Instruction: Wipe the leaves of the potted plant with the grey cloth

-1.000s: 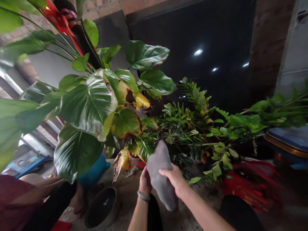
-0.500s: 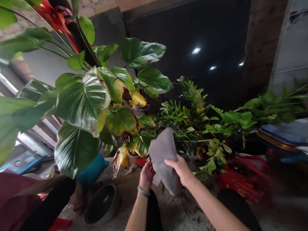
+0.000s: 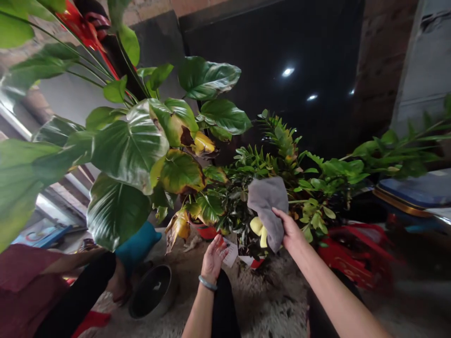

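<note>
A grey cloth (image 3: 268, 202) droops from my right hand (image 3: 291, 231), whose thumb and fingers are closed on its right edge. The cloth hangs in front of a dark-leaved potted plant (image 3: 239, 211) and hides part of it. Something yellow, perhaps a bow (image 3: 260, 230), shows beside the cloth's lower left edge. My left hand (image 3: 213, 258) is raised palm up with its fingers stretched out and nothing in it, a bracelet on the wrist. Close to its fingertips is a white printed card (image 3: 230, 252). A red pot (image 3: 206, 230) stands just behind.
Large glossy leaves (image 3: 130, 145), some yellow and browned, fill the left side. At the lower left are a dark basin (image 3: 151, 291) and another person's leg (image 3: 81, 286). A red bag (image 3: 355, 256) and a blue-lidded box (image 3: 412, 190) are on the right.
My right hand has moved the cloth right and away from my left hand, and the cloth now droops. The yellow thing and the card have come into fuller view. My left hand's fingers have opened out.
</note>
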The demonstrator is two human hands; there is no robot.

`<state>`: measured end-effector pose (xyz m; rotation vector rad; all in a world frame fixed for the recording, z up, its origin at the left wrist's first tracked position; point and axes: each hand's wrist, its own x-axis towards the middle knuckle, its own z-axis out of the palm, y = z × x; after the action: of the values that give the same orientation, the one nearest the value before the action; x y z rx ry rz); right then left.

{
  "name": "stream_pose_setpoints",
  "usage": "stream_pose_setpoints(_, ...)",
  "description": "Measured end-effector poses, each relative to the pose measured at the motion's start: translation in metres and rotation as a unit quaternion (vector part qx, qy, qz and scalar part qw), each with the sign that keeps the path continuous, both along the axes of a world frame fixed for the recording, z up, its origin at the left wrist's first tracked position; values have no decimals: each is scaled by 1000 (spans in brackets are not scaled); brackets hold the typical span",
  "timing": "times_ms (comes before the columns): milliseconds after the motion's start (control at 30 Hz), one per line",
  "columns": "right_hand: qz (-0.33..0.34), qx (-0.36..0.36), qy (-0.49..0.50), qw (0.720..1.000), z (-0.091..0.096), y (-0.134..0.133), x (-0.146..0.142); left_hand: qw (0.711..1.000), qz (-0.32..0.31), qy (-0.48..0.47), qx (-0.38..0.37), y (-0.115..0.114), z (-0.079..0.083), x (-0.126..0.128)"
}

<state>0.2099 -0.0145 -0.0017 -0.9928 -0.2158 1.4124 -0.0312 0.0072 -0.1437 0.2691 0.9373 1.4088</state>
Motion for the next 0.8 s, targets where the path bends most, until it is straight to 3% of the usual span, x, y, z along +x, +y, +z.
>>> stream_pose_setpoints(100, 19, -90, 1, 996, -37, -34, -4, 1000, -2, 6, 4, 1, -4, 2)
stream_pose_setpoints(167, 47, -97, -2, 994, -52, -58, -1, 1000, -7, 13, 12, 2, -7, 1)
stream_pose_setpoints(267, 27, -49, -7, 998, -37, -67, 14, 999, -15, 19, 23, 5, -9, 0)
stream_pose_setpoints(400, -73, 41, 33, 996, 12, -27, 32, 999, -14, 8, 29, 6, -2, 4)
stream_pose_setpoints(467, -85, 32, 62, 994, 19, -10, 30, 999, -14, 5, 31, 4, 2, 7)
stream_pose_setpoints(567, -41, -70, 71, 994, -7, -20, 11, 999, -26, 8, 38, 2, 2, 6)
stream_pose_setpoints(667, 30, -165, 34, 985, -44, -61, -7, 998, -45, 7, 41, 2, -3, 0)
stream_pose_setpoints(733, 58, -154, 25, 986, -52, -82, -10, 998, -55, 9, 40, 2, -6, -6)
stream_pose_setpoints(800, 42, -95, 1, 995, -38, -83, -4, 998, -57, 14, 35, 2, -8, -9)
